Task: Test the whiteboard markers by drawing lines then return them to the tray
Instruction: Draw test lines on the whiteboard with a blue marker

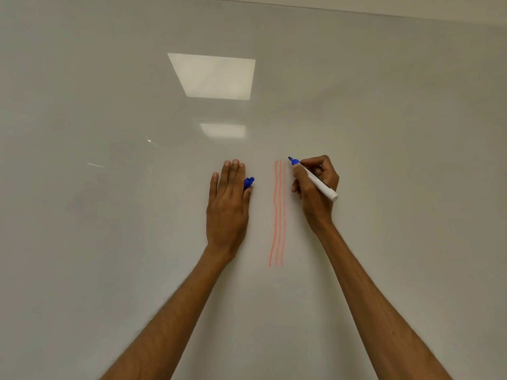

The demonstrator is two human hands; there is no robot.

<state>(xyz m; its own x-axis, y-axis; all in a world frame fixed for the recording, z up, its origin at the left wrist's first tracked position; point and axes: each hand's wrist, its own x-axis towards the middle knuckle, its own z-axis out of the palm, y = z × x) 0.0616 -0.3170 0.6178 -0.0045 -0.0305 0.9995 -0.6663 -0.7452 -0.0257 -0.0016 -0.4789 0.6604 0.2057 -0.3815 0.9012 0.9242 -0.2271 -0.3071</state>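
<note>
A whiteboard [109, 133] fills the head view. Three faint red vertical lines [278, 212] run down its middle. My right hand [315, 187] grips an uncapped blue marker [315, 178] with a white barrel. Its tip sits at the board just right of the tops of the red lines. My left hand [227, 198] lies flat against the board left of the lines, fingers straight. The blue marker cap [249, 182] is pinched between its thumb and the side of the hand. No tray is in view.
Ceiling lights reflect on the board as two bright patches [214, 76] above my hands. The board's top edge [356, 10] runs along the upper right. Bare board surface extends to the left and right of both hands.
</note>
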